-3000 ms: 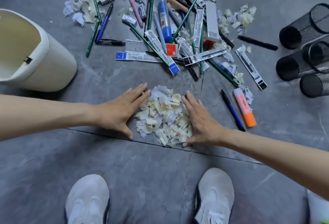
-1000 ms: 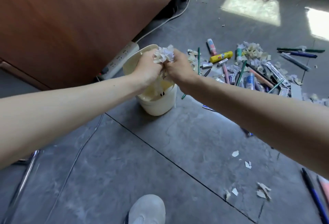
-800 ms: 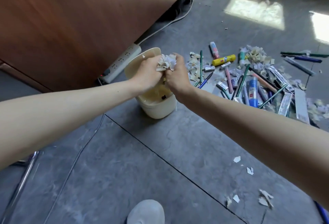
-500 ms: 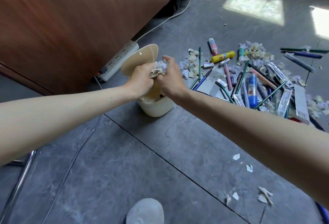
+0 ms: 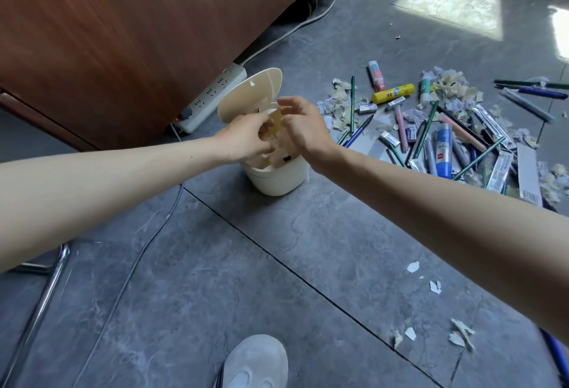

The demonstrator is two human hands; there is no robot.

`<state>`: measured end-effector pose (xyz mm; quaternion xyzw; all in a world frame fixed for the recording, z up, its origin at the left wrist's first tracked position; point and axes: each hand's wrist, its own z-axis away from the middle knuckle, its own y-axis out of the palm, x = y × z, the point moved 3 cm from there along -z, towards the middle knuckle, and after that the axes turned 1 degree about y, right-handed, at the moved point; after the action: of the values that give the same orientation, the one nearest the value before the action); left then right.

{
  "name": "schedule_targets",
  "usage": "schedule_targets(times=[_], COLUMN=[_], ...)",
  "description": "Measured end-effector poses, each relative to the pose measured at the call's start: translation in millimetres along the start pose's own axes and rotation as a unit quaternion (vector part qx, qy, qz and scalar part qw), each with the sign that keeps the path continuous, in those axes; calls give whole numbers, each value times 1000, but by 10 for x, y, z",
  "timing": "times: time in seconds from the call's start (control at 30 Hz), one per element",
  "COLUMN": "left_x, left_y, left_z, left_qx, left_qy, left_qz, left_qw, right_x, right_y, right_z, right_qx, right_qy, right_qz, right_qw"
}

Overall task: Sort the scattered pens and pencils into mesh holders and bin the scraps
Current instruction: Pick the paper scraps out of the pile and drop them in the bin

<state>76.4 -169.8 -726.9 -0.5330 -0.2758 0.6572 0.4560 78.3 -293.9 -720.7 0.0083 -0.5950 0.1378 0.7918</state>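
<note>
**Both hands over the open bin, pens heaped to its right**

Nearest, a pale shoe is cut off by the bottom edge. A wide stretch of grey tiled floor separates it from the bin, crossed by a dark tile joint running from mid-left to near right. On the near left a chrome tube and a thin grey cable lie along the floor. On the near right a few loose scraps lie apart from one another, and a blue pen is cut by the right edge.

Both forearms come in from the left and right edges and meet over the cream bin, which stands upright at mid-distance with its lid tipped up on the far-left side. The left hand hangs over the bin's mouth, fingers curled inward; whether they pinch anything cannot be told. The right hand is just beside it, fingers spread and loose, holding nothing. The hands hide most of the opening; pale binned scraps show beneath them.

Right of the bin a heap of pens and pencils reaches the right edge, mixed with wrappers and shreds, overlapping so that single pieces are hard to separate. Its nearest pens lie close to the right hand's wrist. A yellow glue stick and a mound of shreds lie on the heap's far side. Behind the bin a white power strip lies along a brown wooden panel that closes off the far left.
</note>
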Motion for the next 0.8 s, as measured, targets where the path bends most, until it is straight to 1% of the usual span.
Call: schedule_targets(times=[0.07, 0.13, 0.23, 0.37, 0.43, 0.53, 0.6, 0.67, 0.73, 0.8], left_x=[-13, -27, -83, -290, -444, -740, -985, -1259, -1468, -1669], left_y=[-1, 3, -5, 7, 58, 195, 328, 553, 811, 1141], left_z=[15, 25, 56, 138, 135, 63, -2, -75, -107, -98], left_qx=[-19, -54, -105, -153, -174, -195, -179, -142, -87, -6], left_qy=[0, -12, -19, 38, 73, 131, 166, 195, 214, 245], left_qz=[47, 89, 124, 123, 135, 166, 172, 157, 123, 92], left_qw=[999, 995, 987, 980, 973, 958, 954, 958, 965, 965], right_x=[-3, -26, -5, 79, 74, 15, -58, -208, -394, -681], right_y=[-39, -67, -114, -285, -426, -716, -921, -1185, -1398, -1663], right_z=[-39, -53, -15, 24, 27, 101, 186, 314, 490, 709], right_qx=[-14, -17, -27, -64, -105, -164, -193, -211, -198, -182], right_qy=[10, 22, 18, -9, -41, -42, -38, -38, -41, -25], right_qz=[-25, -45, -55, -82, -51, 2, 24, 49, 90, 170], right_qw=[1000, 999, 998, 995, 992, 986, 980, 975, 975, 968])
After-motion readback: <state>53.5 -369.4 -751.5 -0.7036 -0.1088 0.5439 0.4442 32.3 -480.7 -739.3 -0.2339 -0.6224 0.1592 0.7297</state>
